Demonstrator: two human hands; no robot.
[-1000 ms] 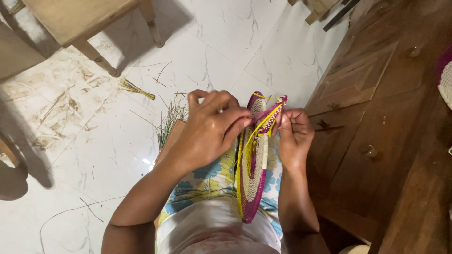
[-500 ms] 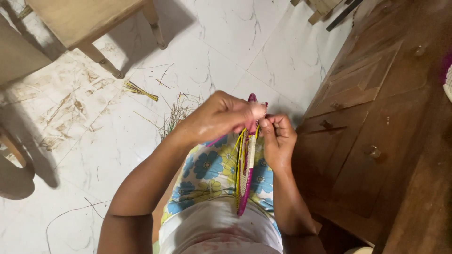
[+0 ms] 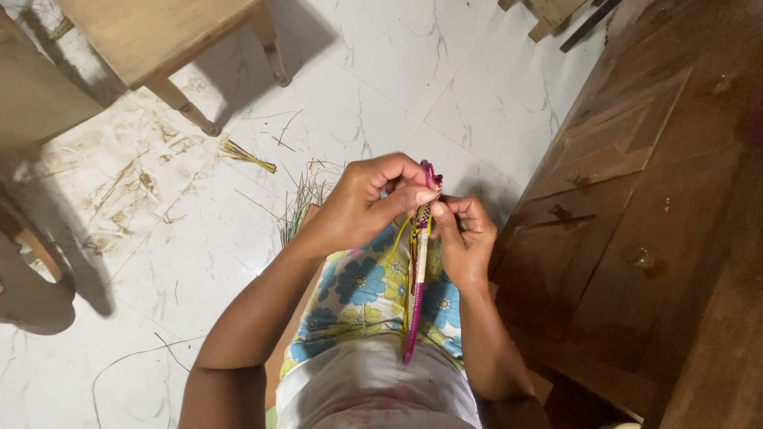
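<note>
A flat woven disc (image 3: 416, 278) in pink, yellow and white stands edge-on between my hands, above my lap. My left hand (image 3: 367, 202) grips its top rim, fingers curled over the pink edge. My right hand (image 3: 463, 234) pinches the same rim from the other side, fingertips touching the weave near the top. The disc's lower edge rests against my flowered cloth (image 3: 362, 294).
Loose straw strands (image 3: 298, 205) and a small bundle (image 3: 246, 155) lie on the white marble floor. A wooden stool (image 3: 171, 48) stands at the upper left. A dark wooden cabinet (image 3: 636, 206) with drawers fills the right side, close to my right arm.
The disc has turned from showing part of its face to being fully edge-on. Both hands have stayed at its top rim.
</note>
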